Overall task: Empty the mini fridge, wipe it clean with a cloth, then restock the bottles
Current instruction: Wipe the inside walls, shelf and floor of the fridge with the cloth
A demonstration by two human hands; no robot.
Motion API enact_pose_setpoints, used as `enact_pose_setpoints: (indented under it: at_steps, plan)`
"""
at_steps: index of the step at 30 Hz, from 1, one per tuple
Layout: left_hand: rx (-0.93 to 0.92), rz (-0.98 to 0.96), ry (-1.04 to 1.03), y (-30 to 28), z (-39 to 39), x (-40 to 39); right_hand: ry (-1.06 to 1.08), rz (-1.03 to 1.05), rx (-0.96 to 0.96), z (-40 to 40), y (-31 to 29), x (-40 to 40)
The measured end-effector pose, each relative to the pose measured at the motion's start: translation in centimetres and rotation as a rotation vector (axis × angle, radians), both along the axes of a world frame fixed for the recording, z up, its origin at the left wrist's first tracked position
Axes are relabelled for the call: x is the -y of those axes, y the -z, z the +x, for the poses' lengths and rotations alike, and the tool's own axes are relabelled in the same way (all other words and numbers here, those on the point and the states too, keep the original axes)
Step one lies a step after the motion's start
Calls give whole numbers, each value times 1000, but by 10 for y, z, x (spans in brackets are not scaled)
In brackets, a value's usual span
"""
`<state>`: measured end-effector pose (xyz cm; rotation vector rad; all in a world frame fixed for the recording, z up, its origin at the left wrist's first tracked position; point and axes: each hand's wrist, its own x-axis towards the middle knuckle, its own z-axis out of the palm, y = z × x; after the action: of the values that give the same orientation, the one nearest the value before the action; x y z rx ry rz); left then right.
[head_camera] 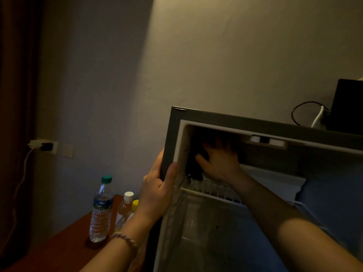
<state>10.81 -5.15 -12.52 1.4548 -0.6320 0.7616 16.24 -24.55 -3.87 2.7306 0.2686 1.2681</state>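
Right hand presses cloth; label unreadable.

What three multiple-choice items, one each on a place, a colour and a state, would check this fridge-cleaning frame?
1. Where is the dark cloth?
A. On the wooden table
B. Inside the mini fridge, against its upper left inner wall
C. On top of the fridge

2. What colour is the cap of the tall water bottle?
A. Green
B. Red
C. Black

3. What is the left hand doing?
A. Hanging idle
B. Holding a bottle
C. Gripping the fridge's front left edge

Answers: 1 B, the right hand presses the cloth there, above the wire shelf. 2 A, the cap is green. 3 C, thumb and fingers wrap the edge.
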Motion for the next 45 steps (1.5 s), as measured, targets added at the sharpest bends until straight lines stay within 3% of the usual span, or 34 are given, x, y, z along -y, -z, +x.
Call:
enact_pose_setpoints:
  at_steps: [5, 11, 22, 37, 45]
  plan:
    - [-19, 10, -10, -1, -4, 0, -22, -138, 2, 2, 4, 11]
    - [-16, -14, 26, -3, -6, -2, -39, -244, 212, 12, 9, 12]
    - [-22, -26, 16, -1, -1, -1, 13, -124, 348, 28, 8, -1]
    - [-54, 62, -30, -4, -15, -3, 164, -54, 80, 8, 9, 23]
    - [-46, 58, 6, -1, -10, -3, 300, -6, 133, -24, 13, 89]
